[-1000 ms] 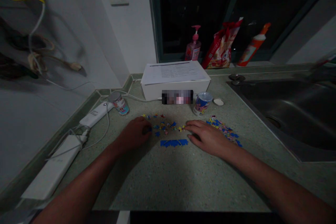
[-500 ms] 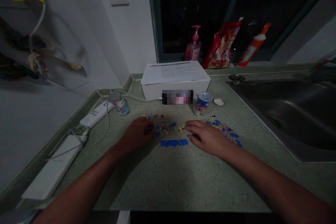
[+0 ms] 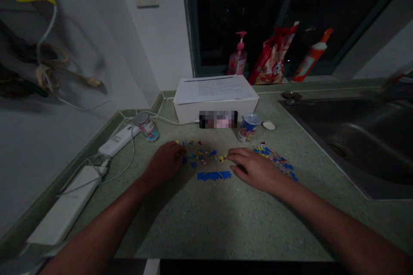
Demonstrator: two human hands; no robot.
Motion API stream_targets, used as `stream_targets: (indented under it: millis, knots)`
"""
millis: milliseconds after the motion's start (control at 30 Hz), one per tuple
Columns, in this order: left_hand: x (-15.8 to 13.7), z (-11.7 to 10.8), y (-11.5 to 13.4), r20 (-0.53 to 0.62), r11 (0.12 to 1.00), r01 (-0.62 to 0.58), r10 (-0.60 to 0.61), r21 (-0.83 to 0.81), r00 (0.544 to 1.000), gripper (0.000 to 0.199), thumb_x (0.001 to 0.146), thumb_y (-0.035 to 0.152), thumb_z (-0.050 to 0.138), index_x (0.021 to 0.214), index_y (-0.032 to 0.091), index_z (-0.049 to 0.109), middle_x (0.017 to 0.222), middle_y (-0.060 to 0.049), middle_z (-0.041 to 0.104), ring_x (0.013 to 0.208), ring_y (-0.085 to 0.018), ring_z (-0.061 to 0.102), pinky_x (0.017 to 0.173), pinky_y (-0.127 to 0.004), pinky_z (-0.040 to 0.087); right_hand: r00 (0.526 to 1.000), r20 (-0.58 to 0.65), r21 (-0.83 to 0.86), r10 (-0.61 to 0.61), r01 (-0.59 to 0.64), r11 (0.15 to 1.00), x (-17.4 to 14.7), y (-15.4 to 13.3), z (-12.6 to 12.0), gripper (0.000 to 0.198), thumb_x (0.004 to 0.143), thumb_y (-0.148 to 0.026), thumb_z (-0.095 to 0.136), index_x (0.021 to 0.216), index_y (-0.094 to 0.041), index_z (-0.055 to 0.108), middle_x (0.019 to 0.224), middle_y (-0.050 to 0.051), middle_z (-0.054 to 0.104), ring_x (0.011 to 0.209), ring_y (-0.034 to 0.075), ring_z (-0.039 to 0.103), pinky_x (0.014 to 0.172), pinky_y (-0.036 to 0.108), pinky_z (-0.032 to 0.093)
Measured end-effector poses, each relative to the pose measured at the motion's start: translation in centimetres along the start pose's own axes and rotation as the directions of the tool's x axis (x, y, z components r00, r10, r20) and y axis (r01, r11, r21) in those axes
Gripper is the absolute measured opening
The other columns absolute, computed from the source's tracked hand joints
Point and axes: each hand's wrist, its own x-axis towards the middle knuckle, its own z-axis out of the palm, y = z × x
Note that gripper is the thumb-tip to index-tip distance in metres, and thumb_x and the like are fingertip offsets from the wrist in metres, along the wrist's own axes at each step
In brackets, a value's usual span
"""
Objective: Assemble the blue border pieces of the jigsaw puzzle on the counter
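My left hand (image 3: 165, 162) is at the left side of the loose puzzle pieces (image 3: 200, 154), its fingers curled in toward the thumb. A small blue puzzle piece (image 3: 184, 160) shows right at its fingertips; whether it is gripped is too dark to tell. My right hand (image 3: 253, 166) rests on the counter with fingers stretched out, their tips at a yellow puzzle piece (image 3: 223, 158). Between the hands, closer to me, lies a joined blue puzzle strip (image 3: 214, 175) with a thin curved line on it. A heap of puzzle pieces (image 3: 277, 159) spreads beyond my right hand, partly hidden by it.
Behind the pieces stand an open printed cup (image 3: 248, 128), a round lid (image 3: 268, 125), a propped phone (image 3: 218, 119) and a white box (image 3: 215, 94). A lidded jar (image 3: 147, 127) and white power strips (image 3: 69, 204) are left. The sink (image 3: 351, 137) is right.
My left hand has drawn back slightly to the left, and a blue piece now shows at its fingertips. My right hand and the blue strip have stayed in place.
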Motion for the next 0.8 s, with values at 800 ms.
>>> stream_targets:
  millis: [800]
  knots:
    - [0.4,-2.3,-1.4,0.012,0.89,0.194,-0.218,0.413,0.976,0.041,0.107,0.017,0.045,0.122,0.018,0.082,0.119,-0.017,0.078,0.108,-0.033,0.076,0.092,-0.042,0.057,0.99,-0.066,-0.105,0.125,-0.132,0.986,0.1,0.3,-0.6,0.031,0.103,-0.019,0.061,0.128,-0.023,0.079,0.135,0.013,0.078,0.12,0.031,0.075,0.108,0.048,0.061]
